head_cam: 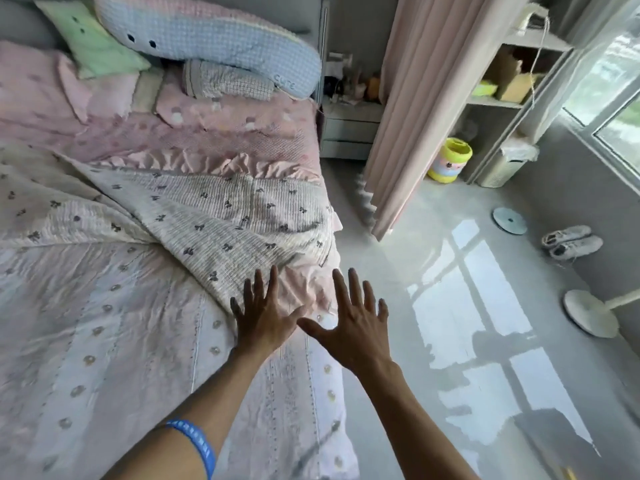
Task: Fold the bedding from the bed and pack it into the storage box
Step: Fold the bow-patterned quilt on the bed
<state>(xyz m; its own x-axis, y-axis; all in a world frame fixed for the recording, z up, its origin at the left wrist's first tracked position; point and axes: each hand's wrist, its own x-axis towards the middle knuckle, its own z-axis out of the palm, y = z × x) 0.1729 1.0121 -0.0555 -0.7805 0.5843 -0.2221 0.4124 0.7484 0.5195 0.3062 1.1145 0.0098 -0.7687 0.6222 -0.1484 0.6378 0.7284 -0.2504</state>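
A cream quilt with small dark bows (214,220) lies rumpled across the middle of the bed, its pink ruffled edge turned toward the pillows. Under it a pale pink dotted sheet (104,341) covers the near part of the mattress. My left hand (261,317) reaches out flat with fingers spread, just over the quilt's near corner at the bed's right side. My right hand (353,323) is beside it, also spread, above the bed's edge. Neither hand holds anything. No storage box is in view.
A long blue pillow (214,43), a green pillow (93,46) and a checked cushion (225,81) lie at the head. Right of the bed are a nightstand (349,126), pink curtain (415,98), yellow bin (450,161), shelves (512,77), a round disc (509,220), shoes (571,242) and a fan base (588,311) on glossy floor.
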